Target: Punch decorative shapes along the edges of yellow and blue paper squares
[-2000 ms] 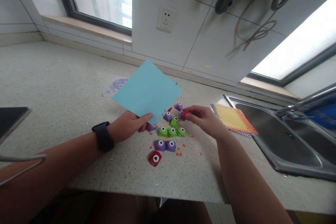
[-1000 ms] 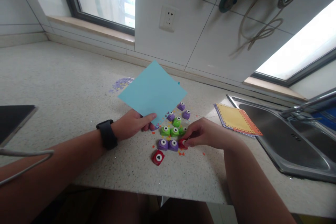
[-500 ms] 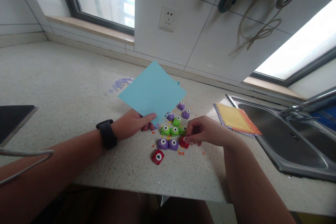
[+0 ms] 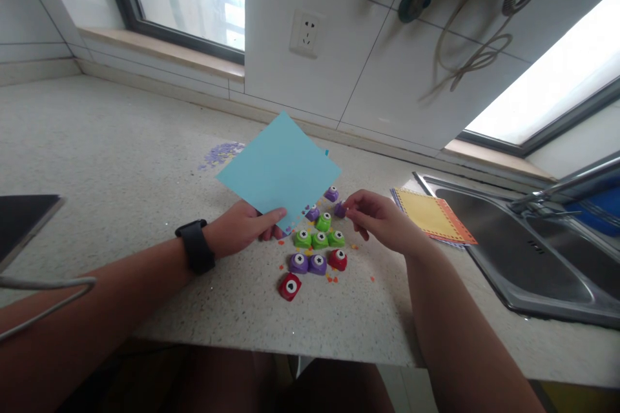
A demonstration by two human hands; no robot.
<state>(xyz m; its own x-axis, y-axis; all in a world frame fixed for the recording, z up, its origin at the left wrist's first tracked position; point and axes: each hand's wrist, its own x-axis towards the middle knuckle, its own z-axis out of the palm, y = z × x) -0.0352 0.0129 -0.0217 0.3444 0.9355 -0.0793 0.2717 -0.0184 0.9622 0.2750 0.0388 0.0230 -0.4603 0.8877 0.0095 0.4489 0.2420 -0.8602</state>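
Note:
A light blue sheet of paper (image 4: pixel 281 171) is held up by my left hand (image 4: pixel 254 226), thumb on top near its lower corner. My right hand (image 4: pixel 371 216) has its fingertips at a small purple punch (image 4: pixel 340 209) at the right of the group. Below the sheet lie several green punches (image 4: pixel 320 241), two purple punches side by side (image 4: pixel 299 262), a red punch (image 4: pixel 338 259) and another red punch (image 4: pixel 290 286) nearest me. More purple punches (image 4: pixel 332 193) sit by the sheet's right edge. Small orange and yellow paper bits lie among them.
Purple paper bits (image 4: pixel 223 153) are heaped behind the sheet. A stack of yellow and orange sheets (image 4: pixel 431 214) overlaps the rim of the steel sink (image 4: pixel 513 258) at right. A black panel (image 4: pixel 26 222) lies far left.
My right hand has moved from the red punch up and away to the purple punch. The red punch now stands free on the counter. My left hand still holds the sheet.

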